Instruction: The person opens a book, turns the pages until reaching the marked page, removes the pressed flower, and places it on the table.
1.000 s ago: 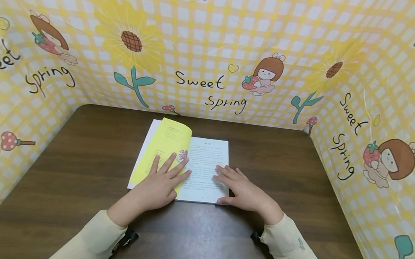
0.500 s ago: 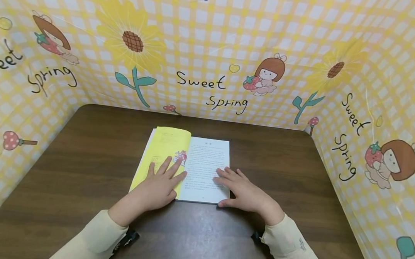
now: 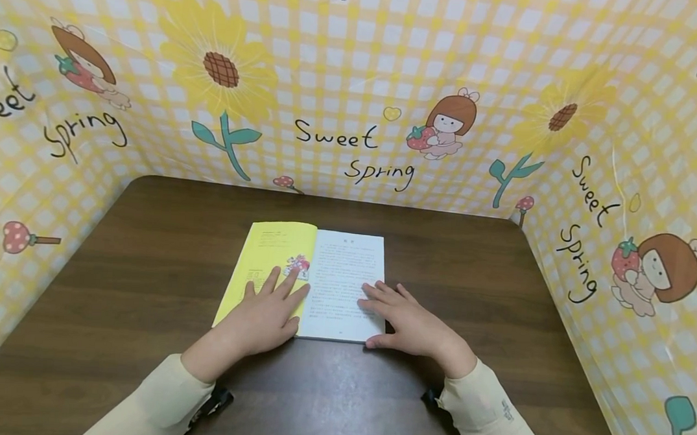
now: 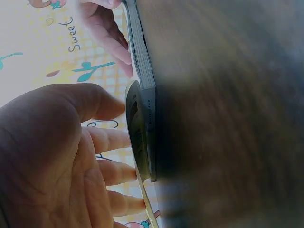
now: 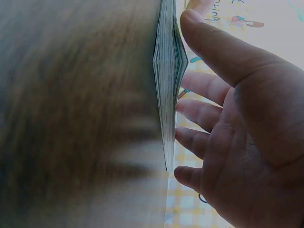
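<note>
A book (image 3: 346,269) lies spread on the dark wooden table, a yellow page (image 3: 265,246) with a small picture on its left side and a white page of print on its right. My left hand (image 3: 262,314) rests on the yellow page with its fingers spread, their tips touching the sheet in the left wrist view. My right hand (image 3: 408,321) lies on the lower right of the white page, fingers extended and thumb by the near corner. In the right wrist view, the page block (image 5: 168,90) shows edge-on beside the fingertips.
The brown table (image 3: 475,268) extends around the book on all sides. A yellow checked cloth (image 3: 331,67) printed with flowers and cartoon figures hangs behind it and along both sides. Black straps (image 3: 212,403) show under the cream sleeves.
The yellow page has come down flatter to the left and now covers the white sheet that showed beneath it. My left hand has shifted slightly left with it; the right hand has stayed still.
</note>
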### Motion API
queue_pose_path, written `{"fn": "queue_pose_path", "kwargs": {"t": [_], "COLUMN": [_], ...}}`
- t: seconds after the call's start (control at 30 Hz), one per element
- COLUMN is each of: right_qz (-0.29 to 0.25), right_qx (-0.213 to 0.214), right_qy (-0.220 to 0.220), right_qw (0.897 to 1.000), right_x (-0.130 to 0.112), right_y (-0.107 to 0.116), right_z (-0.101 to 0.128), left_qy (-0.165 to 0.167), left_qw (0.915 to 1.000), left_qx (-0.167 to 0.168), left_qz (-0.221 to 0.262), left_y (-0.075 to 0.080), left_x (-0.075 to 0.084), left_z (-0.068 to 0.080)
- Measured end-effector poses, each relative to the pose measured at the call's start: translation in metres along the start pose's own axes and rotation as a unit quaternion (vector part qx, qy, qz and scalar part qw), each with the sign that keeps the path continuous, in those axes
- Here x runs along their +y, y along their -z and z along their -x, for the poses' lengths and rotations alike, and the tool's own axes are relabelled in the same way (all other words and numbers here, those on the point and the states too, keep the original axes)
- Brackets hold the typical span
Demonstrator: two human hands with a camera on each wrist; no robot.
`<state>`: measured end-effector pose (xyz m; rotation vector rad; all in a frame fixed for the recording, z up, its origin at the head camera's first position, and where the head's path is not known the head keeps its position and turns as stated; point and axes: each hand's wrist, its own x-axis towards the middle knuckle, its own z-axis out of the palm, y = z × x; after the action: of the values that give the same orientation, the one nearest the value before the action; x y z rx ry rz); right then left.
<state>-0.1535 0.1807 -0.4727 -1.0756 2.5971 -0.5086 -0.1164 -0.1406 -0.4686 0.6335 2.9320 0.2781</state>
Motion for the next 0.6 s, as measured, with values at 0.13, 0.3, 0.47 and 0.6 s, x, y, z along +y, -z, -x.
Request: {"fn": "queue_pose_path", "kwargs": {"t": [0.13,0.3,0.47,0.6], "right_qz": [0.004,0.003,0.003,0.011], "right_qx": [0.002,0.008,0.017,0.022], "right_qy": [-0.006,-0.012,-0.016,-0.019], "right_qw": [1.0,1.0,1.0,1.0], "right_x": [-0.001,-0.0028,-0.0042,-0.0048], "right_y": [-0.0009,-0.0019,-0.002,-0.0033], "right_z": [-0.001,-0.0018,-0.0026,-0.0034], "left_qy": [0.002,0.007,0.008,0.008], "left_qw": [1.0,1.0,0.9999,0.9999], "left_qx": [-0.006,-0.006,-0.008,-0.01], "left_qz": [-0.001,0.002,-0.005,-0.005], "left_y": [0.0002,-0.0019,-0.003,-0.0034], "left_x": [0.0003,0.0008,-0.0003,-0.0012], "left_z": [0.0013,0.0021,0.0004,-0.0014]}}
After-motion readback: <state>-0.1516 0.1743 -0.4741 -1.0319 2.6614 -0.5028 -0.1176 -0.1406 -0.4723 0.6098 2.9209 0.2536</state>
